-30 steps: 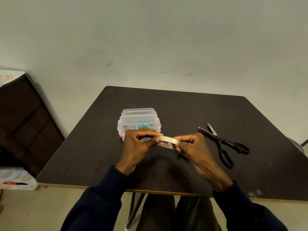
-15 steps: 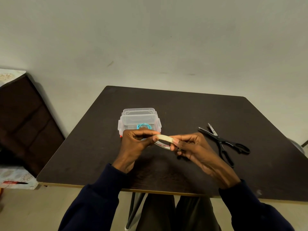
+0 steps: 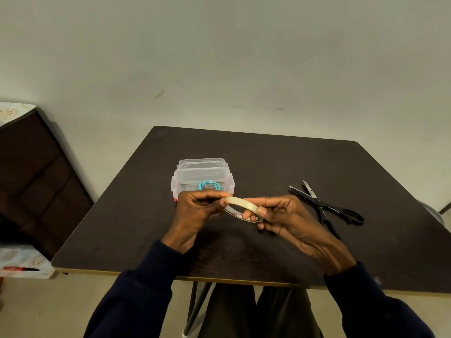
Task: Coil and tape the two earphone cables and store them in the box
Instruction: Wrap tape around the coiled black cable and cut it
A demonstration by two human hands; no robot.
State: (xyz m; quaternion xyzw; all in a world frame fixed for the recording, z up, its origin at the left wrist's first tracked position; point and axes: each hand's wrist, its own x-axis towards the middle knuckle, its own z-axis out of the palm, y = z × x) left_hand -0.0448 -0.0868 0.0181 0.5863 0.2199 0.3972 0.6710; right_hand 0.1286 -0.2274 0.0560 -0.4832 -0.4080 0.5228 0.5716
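A roll of clear tape (image 3: 241, 206) is held above the dark table (image 3: 268, 162) between both hands. My left hand (image 3: 195, 213) pinches its left rim with thumb and fingers. My right hand (image 3: 283, 215) grips the right side, fingers curled through and round the ring. Just behind the hands stands a clear plastic box (image 3: 202, 176), open, with its lid standing up behind it. A coiled teal earphone cable (image 3: 210, 186) lies inside it. I see no second cable; my hands may hide it.
Black scissors (image 3: 327, 206) lie on the table right of my right hand, blades pointing away. A dark wooden cabinet (image 3: 36, 179) stands to the left of the table. The table's near edge runs just above my lap.
The tape roll has tilted so its ring faces up more, and my right hand's fingers have shifted along it. The box and scissors have not moved.
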